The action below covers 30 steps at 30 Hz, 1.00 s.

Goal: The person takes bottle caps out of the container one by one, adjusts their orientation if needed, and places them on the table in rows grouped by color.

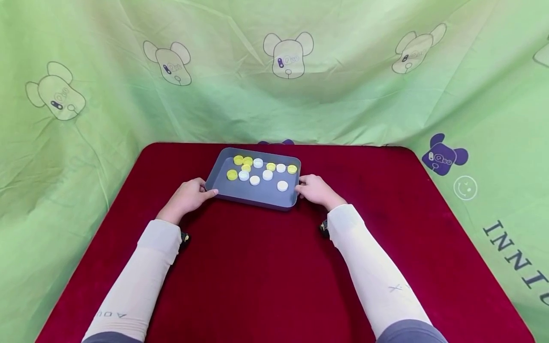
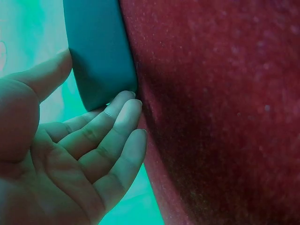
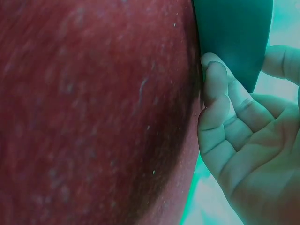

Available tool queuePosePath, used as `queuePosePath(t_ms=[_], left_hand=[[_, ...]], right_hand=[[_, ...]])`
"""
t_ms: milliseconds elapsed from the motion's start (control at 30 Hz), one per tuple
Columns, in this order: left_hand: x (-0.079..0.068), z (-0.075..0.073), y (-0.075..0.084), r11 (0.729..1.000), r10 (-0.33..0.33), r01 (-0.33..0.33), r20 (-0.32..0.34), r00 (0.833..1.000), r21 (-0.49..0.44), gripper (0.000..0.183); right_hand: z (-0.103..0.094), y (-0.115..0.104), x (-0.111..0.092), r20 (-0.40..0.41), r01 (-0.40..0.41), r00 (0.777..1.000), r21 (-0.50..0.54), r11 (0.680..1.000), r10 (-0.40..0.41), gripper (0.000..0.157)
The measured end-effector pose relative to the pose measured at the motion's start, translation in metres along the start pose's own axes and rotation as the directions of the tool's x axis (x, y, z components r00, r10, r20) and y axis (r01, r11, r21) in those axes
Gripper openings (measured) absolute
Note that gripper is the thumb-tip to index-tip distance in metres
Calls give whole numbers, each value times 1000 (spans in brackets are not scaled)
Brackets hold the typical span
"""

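A shallow grey tray (image 1: 253, 193) with rounded corners sits toward the back of the table, slightly turned. Inside it lie several yellow bottle caps (image 1: 232, 175) and white bottle caps (image 1: 282, 186), mostly along the far half. My left hand (image 1: 188, 196) grips the tray's left end, thumb over the rim and fingers at the lower edge. At the opposite end, my right hand (image 1: 317, 189) holds the tray the same way. Both wrist views show the tray's outer wall (image 2: 101, 51) between thumb and fingers, with fingertips right at its bottom edge beside the cloth.
Dark red cloth (image 1: 266, 276) covers the table under the tray and arms. Green curtains (image 1: 343, 105) printed with bear heads hang behind the table and along both sides, close to its back edge.
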<state>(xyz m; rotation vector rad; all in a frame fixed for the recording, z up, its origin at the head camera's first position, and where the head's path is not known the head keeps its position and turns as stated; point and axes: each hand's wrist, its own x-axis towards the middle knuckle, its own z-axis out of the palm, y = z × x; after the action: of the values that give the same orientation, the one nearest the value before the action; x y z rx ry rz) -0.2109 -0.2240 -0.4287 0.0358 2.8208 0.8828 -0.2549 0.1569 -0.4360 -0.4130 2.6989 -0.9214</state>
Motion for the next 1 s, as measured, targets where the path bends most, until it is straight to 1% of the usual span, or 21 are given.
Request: queuePosePath(t_ms=[133,367,533,700,867,1000], left_hand=[[-3,2,3,1000,9,-9,3,1000,6,50],[-7,5,8,999,20,-20,0,1000,49,47],[-10,7,12,998,12,-12,1,1000,68,45],[-14,11,15,996,6,-6,1,1000,89,45],[-17,15,20,992,32,-32,3,999,120,48],[-18,18,24,989,55,-55,3,998,141,48]], right_hand=[[-2,2,-3,-4,-6,1000,2,1000,6,18],[-4,4,-4,-6,-22,1000,6,1000,22,21],[-5,5,-6,-3,-36,999,10,999,36,25],[-6,8,-7,0,-43,999,3,999,43,24],[-9,13,-10,-5,-46,999,-8,999,46,24],[-12,16,-14,-4,-46,999,-3,999,46,30]])
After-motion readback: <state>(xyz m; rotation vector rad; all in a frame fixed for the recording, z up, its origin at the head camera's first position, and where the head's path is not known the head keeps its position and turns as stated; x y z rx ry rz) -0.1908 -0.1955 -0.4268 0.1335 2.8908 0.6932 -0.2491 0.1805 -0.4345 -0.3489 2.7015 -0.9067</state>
